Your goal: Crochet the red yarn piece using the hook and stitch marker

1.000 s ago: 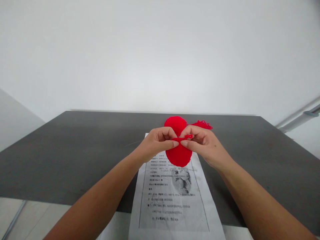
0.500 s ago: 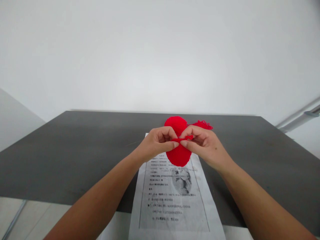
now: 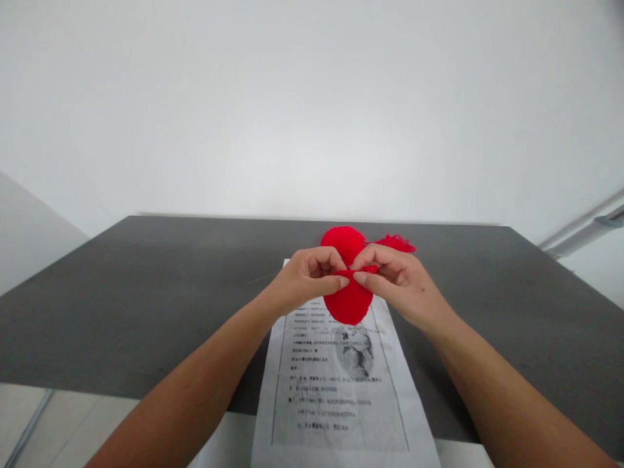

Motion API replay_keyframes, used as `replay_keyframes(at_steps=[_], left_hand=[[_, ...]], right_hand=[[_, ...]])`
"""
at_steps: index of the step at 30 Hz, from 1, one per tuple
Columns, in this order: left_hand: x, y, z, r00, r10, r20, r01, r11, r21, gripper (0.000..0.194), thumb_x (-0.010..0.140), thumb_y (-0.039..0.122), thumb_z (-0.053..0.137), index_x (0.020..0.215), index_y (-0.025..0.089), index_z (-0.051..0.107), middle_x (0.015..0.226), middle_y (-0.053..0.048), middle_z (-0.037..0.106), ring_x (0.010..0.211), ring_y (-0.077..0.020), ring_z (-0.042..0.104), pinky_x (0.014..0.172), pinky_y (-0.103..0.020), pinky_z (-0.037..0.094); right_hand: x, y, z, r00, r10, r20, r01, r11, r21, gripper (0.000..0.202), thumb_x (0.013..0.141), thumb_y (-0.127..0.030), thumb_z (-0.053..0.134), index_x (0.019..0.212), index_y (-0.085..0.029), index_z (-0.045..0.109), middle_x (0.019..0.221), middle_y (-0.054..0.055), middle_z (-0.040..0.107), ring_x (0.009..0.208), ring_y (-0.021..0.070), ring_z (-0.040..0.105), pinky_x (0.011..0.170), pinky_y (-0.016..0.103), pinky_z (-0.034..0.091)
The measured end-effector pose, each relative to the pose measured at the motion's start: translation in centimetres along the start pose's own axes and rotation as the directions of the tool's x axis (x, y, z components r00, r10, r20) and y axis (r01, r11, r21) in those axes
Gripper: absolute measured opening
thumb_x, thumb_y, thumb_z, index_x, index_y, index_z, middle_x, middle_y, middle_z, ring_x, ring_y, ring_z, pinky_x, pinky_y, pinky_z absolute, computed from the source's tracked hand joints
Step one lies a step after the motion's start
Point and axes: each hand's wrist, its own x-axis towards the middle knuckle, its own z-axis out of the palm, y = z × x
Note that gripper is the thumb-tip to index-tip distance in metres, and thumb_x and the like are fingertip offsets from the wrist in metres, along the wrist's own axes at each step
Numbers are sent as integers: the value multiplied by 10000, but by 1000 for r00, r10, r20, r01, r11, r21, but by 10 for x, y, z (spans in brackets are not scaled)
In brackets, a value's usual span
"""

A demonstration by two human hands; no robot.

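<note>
A rounded red knitted piece [image 3: 348, 305] hangs between my hands over a printed sheet. My left hand [image 3: 316, 273] pinches its upper edge from the left, thumb in front and fingers behind. From the right, my right hand [image 3: 390, 276] pinches the same edge, its fingertips close to those of my left hand. A small bit of red yarn sticks out by the right fingers. Just behind the hands lies a round red ball [image 3: 342, 242], with loose curly red yarn [image 3: 397, 243] to its right.
The printed sheet [image 3: 341, 439], with text and a dark picture, lies on the dark grey table [image 3: 170, 292] and hangs over its front edge. A white wall [image 3: 312, 117] stands behind. A grey metal bar [image 3: 585, 235] is at the right.
My right hand has shifted very slightly at the edge of the red piece. Everything else looks the same.
</note>
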Motion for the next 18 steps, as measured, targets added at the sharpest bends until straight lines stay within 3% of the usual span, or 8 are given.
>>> replay_keyframes(at_steps=[10,18], left_hand=[[0,2,2,998,-60,12,61,994,-86,237,693,295,820,702,152,632,632,26,597,561,-91,509,540,-233,345],[1,4,2,998,-66,0,65,989,-129,212,673,257,822,685,145,642,610,28,603,543,-83,503,530,-228,330]], right_hand=[[0,0,-1,996,93,2,-93,995,43,103,765,-276,674,715,-200,628,617,-22,547,571,132,442,546,272,331],[-1,-2,-2,995,99,4,-99,995,27,92,765,-272,654,730,-188,642,604,-25,533,569,133,434,550,274,323]])
